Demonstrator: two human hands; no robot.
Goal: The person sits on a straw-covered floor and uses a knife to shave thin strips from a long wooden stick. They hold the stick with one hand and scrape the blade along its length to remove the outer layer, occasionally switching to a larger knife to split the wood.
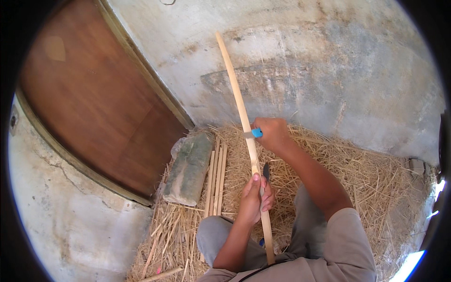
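Observation:
A long, pale strip of wood or bamboo (pixel 237 96) runs from my waist up toward the wall, slightly bent near its middle. My left hand (pixel 252 202) is closed around its lower part, thumb lying along the top. Farther up, my right hand (pixel 272 134) makes a fist round a blue-handled knife (pixel 257 133), its grey blade lying across the strip. A dark pointed blade (pixel 266 170) sticks up beside my left fingers; whether that hand holds it I cannot tell, as its lower end is hidden.
A block-like stone (pixel 190 169) lies on the straw (pixel 371 183) to the left, beside several cut strips (pixel 216 181). A brown wooden door (pixel 103 94) stands at the far left. The stained wall (pixel 319 75) rises close in front.

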